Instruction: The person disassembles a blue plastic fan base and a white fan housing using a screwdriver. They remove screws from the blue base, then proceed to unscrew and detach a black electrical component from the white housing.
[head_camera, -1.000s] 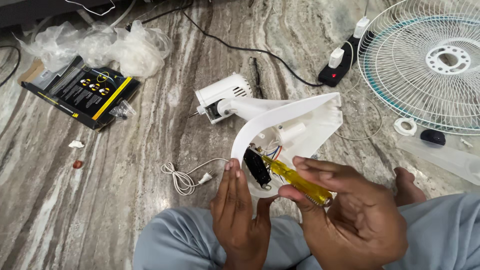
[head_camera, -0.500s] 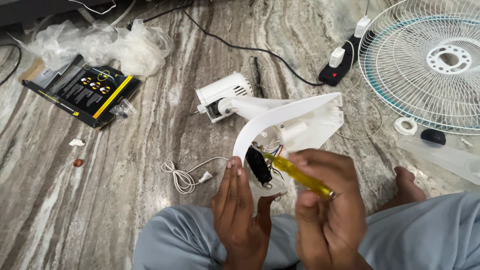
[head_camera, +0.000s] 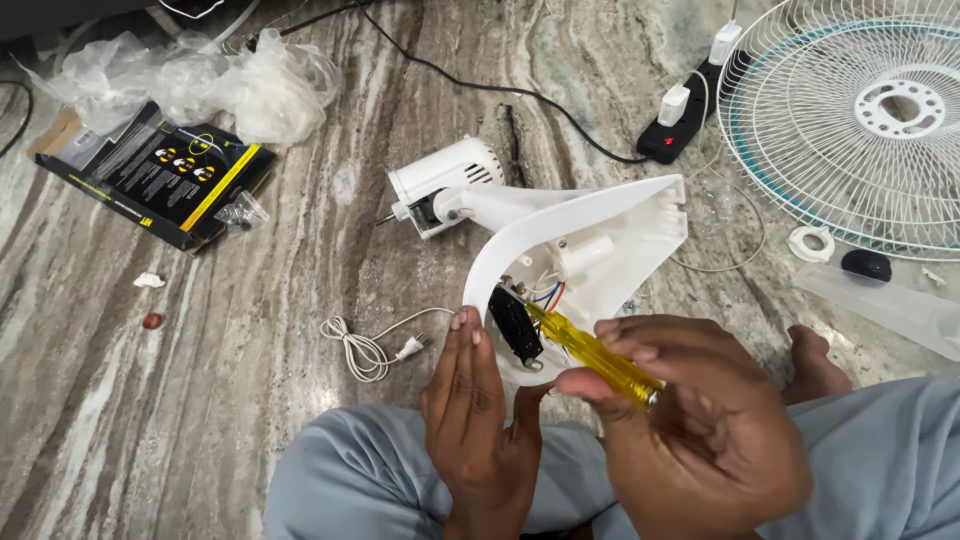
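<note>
A white fan body (head_camera: 590, 235) lies on its side on the marble floor, its hollow base facing me and its motor housing (head_camera: 440, 180) pointing away. Inside the base sit a black switch block (head_camera: 515, 325) and coloured wires. My right hand (head_camera: 690, 420) grips a yellow-handled screwdriver (head_camera: 590, 350), its tip inside the base next to the black switch block. My left hand (head_camera: 475, 410) rests flat against the base's lower left rim, fingers straight and together.
A white power cord with plug (head_camera: 375, 345) lies coiled left of the base. A fan grille (head_camera: 860, 120) lies at the top right near a black power strip (head_camera: 675, 135). A black-and-yellow box (head_camera: 160, 180) and crumpled plastic bags (head_camera: 230, 85) lie top left.
My right hand has turned and shifted around the screwdriver handle, its fingers now curled over it. The left hand and the fan body have stayed put.
</note>
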